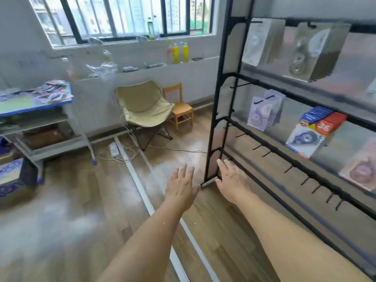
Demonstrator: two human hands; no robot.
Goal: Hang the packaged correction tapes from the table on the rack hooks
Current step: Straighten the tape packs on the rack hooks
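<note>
A black rack (215, 94) with rows of hooks fills the right side. Packaged correction tapes hang on it: a white pack (258, 41) and a bulkier stack (313, 51) on the top row, pale purple packs (262, 112) and a blue and red stack (311, 135) lower down. More loose packs (46, 92) lie in a heap on the blue-edged table (36, 105) at the far left. My left hand (181, 186) and my right hand (232, 180) are stretched out in front of me with flat fingers, holding nothing, near the rack's lower left corner.
A beige folding chair (142, 104) and a small wooden chair (181, 108) stand under the window. A power strip (114, 149) with cables lies on the wooden floor. Blue boxes (12, 178) sit below the table. Bottles (179, 52) line the ledge.
</note>
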